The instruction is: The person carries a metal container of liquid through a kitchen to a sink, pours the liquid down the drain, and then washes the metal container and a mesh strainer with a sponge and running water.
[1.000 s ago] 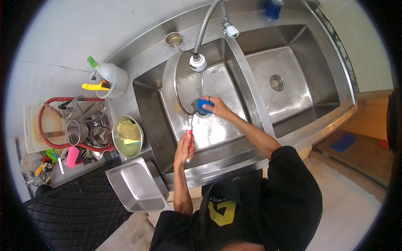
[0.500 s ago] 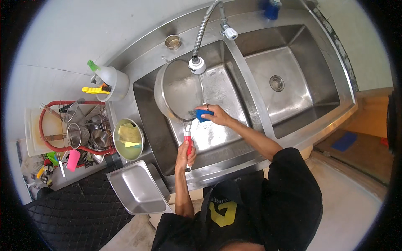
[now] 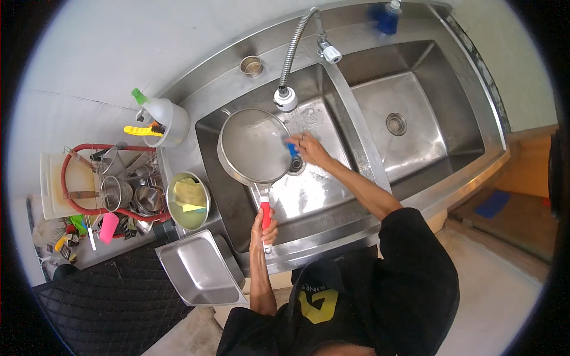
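My left hand [image 3: 264,230] is closed round the red and white handle of a large round strainer [image 3: 252,145]. The strainer hangs over the left sink basin, its wide face turned up and a small hook on its far rim. In my right hand [image 3: 310,148] is a blue sponge [image 3: 292,148], pressed against the strainer's right rim. The fingers partly cover the sponge and are slightly blurred. Just beyond the strainer hangs the white spray head [image 3: 285,99] of the faucet, with water falling from it into the basin.
Left of the sink stand a bowl [image 3: 173,204] with yellow cloths, a steel pan [image 3: 199,267], a red-rimmed rack [image 3: 71,199] of utensils and a tub [image 3: 180,126] with a spray bottle. A small metal cup [image 3: 251,66] and a blue soap bottle [image 3: 389,21] sit on the back ledge.
The strainer has tilted so its face shows more fully. My right hand has shifted up and slightly right along its rim with the sponge. The whole view has moved slightly.
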A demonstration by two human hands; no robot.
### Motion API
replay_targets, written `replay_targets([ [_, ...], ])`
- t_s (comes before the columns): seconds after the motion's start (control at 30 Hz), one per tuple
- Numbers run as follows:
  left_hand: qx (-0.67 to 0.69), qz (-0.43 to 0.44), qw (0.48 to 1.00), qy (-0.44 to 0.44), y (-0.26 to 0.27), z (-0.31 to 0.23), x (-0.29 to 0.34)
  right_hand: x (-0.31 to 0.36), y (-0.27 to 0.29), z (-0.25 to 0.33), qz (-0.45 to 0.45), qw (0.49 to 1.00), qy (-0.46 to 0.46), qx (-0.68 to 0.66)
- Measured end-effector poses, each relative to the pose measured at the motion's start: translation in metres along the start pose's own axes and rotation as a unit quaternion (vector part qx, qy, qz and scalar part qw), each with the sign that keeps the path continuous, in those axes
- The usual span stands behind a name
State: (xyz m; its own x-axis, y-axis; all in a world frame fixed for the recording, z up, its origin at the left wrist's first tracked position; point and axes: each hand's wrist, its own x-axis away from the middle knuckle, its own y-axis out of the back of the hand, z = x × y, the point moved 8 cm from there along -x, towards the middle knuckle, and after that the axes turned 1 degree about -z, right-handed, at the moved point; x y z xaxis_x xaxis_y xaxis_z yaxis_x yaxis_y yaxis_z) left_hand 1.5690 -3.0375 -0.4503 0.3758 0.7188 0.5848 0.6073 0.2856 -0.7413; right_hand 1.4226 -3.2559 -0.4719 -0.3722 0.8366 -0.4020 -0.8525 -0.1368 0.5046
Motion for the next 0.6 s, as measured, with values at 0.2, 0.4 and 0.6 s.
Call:
replay_targets([
  [0.2, 0.107, 0.045, 0.993, 0.03, 0.014, 0.007, 0.009, 0.015, -0.009, 0.014, 0.017, 0.998, 0.033, -0.047],
  [0.4, 0.147, 0.125, 0.974, 0.119, -0.006, 0.016, -0.006, -0.038, 0.033, -0.037, -0.068, 0.995, 0.021, 0.071],
  [0.6, 0.303, 0.187, 0.92, 0.162, 0.008, 0.021, -0.005, -0.021, 0.055, -0.012, -0.197, 0.96, -0.195, -0.051],
])
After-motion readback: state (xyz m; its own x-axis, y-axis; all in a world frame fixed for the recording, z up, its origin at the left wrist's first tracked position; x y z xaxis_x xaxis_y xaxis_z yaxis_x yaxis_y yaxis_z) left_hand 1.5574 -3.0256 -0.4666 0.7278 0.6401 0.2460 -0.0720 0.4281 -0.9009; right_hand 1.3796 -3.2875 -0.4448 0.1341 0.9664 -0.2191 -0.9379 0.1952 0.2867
